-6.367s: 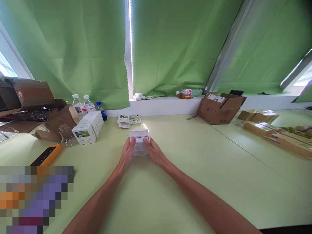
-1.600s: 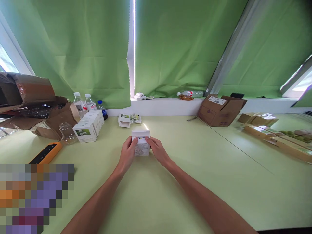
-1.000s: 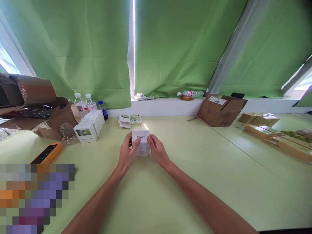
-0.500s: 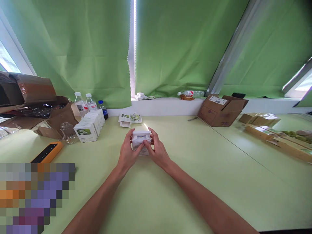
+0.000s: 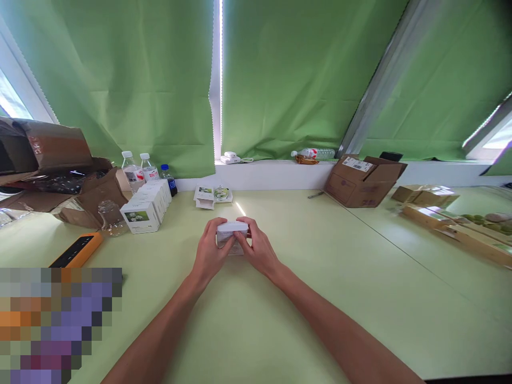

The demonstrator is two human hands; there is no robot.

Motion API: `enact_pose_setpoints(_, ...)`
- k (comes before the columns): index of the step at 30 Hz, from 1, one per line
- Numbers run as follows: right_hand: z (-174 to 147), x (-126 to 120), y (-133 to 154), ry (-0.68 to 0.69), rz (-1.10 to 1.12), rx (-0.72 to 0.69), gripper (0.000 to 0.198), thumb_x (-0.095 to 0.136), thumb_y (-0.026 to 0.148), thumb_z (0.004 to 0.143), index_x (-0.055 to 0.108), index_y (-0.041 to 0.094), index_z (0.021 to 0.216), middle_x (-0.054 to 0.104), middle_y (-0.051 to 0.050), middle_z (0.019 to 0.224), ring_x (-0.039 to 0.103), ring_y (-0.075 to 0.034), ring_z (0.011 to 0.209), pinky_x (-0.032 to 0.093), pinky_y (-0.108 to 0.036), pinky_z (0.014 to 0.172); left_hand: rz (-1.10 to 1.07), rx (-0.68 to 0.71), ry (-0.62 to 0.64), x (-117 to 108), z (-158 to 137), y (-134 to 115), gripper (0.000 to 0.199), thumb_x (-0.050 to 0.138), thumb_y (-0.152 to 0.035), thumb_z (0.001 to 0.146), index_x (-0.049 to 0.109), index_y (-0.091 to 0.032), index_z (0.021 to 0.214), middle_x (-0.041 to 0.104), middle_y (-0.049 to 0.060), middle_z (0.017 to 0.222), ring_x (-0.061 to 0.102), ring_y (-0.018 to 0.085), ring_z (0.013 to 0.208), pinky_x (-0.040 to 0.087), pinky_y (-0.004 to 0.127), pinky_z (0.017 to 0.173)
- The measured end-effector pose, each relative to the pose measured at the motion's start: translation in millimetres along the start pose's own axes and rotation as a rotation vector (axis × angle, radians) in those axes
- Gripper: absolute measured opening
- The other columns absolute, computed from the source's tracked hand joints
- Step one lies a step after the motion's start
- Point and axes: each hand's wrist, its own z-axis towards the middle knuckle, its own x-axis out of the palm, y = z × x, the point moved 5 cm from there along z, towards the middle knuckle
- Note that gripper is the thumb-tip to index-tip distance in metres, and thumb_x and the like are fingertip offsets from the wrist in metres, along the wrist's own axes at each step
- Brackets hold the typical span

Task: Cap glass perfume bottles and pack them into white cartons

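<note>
A small white cardboard box (image 5: 232,243) stands on the pale green table in front of me, its top flap lying down over the opening. My left hand (image 5: 213,246) grips its left side, fingers behind and thumb on the near face. On the other side, my right hand (image 5: 258,245) holds it the same way, the thumb near the top edge. Both thumbs almost meet at the front. Behind the box lie an opened white box (image 5: 204,197) and a clear coiled item (image 5: 221,194) on a white piece.
To the left, a row of white boxes (image 5: 141,217) stands near bottles (image 5: 150,169), an orange power strip (image 5: 80,249) and an open carton (image 5: 88,197). A brown carton (image 5: 360,184) and a wooden tray (image 5: 456,233) are on the right.
The box's top flap, raised with the slot showing half a second ago, is now folded down flat. Both hands have kept their hold in nearly the same place.
</note>
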Motion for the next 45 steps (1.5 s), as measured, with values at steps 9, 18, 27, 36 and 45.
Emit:
enact_pose_setpoints(9,0.9,0.8,2.6,0.005,-0.036,-0.065,0.044,0.046,0.043,0.091,0.047,0.027,0.131,0.055,-0.007,0.130,0.058,-0.022,0.104,0.051,-0.037,0.083,0.027,0.022,0.020,0.6,-0.8,-3.0,0.034,0.054,-0.026,0.085,0.056,-0.029,0.118,0.050,0.005,0.126,0.052,0.019,0.113,0.048,0.027,0.084)
enact_pose_setpoints(18,2.8,-0.9,0.9,-0.016,-0.003,-0.103,0.043,0.048,0.041,0.091,0.051,0.029,0.131,0.058,-0.004,0.128,0.060,-0.020,0.104,0.056,-0.035,0.080,0.055,0.003,0.024,0.6,-0.8,-2.0,0.034,0.056,-0.028,0.086,0.058,-0.032,0.120,0.049,0.003,0.128,0.053,0.017,0.112,0.049,0.025,0.084)
enact_pose_setpoints(27,4.0,-3.7,5.5,-0.046,0.077,-0.086,0.040,0.052,0.041,0.089,0.057,0.029,0.127,0.064,-0.002,0.120,0.063,-0.020,0.098,0.058,-0.035,0.079,0.080,0.056,-0.016,0.9,-1.1,-2.0,0.033,0.058,-0.029,0.085,0.061,-0.031,0.118,0.051,0.004,0.125,0.054,0.018,0.111,0.050,0.027,0.086)
enact_pose_setpoints(36,4.2,-2.5,3.4,-0.061,0.062,-0.077,0.039,0.053,0.040,0.089,0.058,0.028,0.126,0.065,-0.002,0.120,0.064,-0.020,0.097,0.057,-0.034,0.079,0.086,0.096,-0.010,2.2,0.4,-0.9,0.031,0.056,-0.028,0.086,0.059,-0.030,0.117,0.052,0.004,0.119,0.056,0.017,0.107,0.048,0.029,0.089)
enact_pose_setpoints(45,3.2,-1.1,-0.3,0.033,-0.043,-0.069,0.044,0.047,0.041,0.091,0.046,0.030,0.134,0.060,-0.003,0.125,0.062,-0.019,0.094,0.057,-0.035,0.076,-0.006,0.069,0.076,-0.1,0.7,-4.9,0.037,0.052,-0.023,0.086,0.053,-0.028,0.123,0.048,0.006,0.128,0.051,0.019,0.116,0.045,0.032,0.095)
